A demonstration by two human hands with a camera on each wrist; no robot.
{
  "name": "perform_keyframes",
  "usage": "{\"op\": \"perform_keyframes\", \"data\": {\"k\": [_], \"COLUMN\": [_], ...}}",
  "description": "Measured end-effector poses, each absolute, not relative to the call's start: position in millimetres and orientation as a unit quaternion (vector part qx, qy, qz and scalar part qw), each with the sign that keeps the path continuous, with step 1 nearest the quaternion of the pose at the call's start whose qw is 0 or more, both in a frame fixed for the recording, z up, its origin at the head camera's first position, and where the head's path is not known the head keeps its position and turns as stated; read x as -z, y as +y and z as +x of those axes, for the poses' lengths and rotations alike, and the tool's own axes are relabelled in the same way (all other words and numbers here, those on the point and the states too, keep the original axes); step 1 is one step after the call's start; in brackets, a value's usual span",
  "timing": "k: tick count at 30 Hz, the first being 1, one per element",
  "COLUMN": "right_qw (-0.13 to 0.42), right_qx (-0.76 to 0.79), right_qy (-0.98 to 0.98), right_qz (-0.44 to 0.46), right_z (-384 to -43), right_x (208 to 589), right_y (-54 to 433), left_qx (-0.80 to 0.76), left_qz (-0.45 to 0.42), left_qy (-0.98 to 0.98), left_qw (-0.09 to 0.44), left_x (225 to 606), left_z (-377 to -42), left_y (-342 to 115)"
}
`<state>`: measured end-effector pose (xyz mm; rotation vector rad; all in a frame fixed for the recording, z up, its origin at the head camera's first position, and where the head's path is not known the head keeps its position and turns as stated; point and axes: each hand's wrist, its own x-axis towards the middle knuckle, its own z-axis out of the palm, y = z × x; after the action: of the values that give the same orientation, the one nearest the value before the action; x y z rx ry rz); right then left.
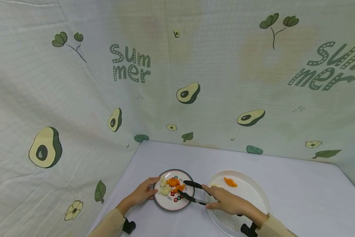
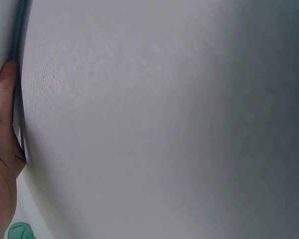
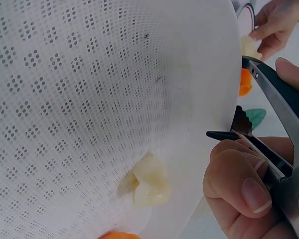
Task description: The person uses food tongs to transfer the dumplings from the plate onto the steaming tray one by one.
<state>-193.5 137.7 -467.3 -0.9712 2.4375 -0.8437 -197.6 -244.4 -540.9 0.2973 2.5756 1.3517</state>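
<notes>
My left hand [image 1: 143,191] holds the left rim of a small round plate [image 1: 183,205] with a dark edge and printed pattern. On it lie orange dumplings [image 1: 173,182] and pale yellow dumplings [image 1: 165,190]. In the left wrist view, a finger [image 2: 5,89] runs along the plate's edge. My right hand [image 1: 229,199] grips metal tongs [image 1: 187,197] with black tips. Their jaws are spread over the plate, the lower tip right by an orange dumpling. In the right wrist view, thumb and fingers hold the tongs' two arms.
A white round perforated tray [image 1: 254,194] lies under my right hand. It holds an orange dumpling [image 1: 230,182] and a pale dumpling [image 3: 152,181]. The white tabletop [image 1: 171,154] meets a hanging cloth [image 1: 153,108] with avocado prints at the back and left.
</notes>
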Motion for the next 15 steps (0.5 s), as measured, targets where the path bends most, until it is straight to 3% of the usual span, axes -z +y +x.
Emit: {"op": "perform_keyframes", "data": {"k": [15], "right_qw": [0.213], "right_qx": [0.274], "right_qy": [0.868], "right_qz": [-0.355], "right_z": [-201.6], "right_x": [461.4], "right_y": [137.0], "left_qx": [-0.457], "left_qz": [0.114], "left_qy": [0.875], "left_qw": [0.114], "left_x": [544.7], "left_z": [-200.6], "left_y": [-247.3]}}
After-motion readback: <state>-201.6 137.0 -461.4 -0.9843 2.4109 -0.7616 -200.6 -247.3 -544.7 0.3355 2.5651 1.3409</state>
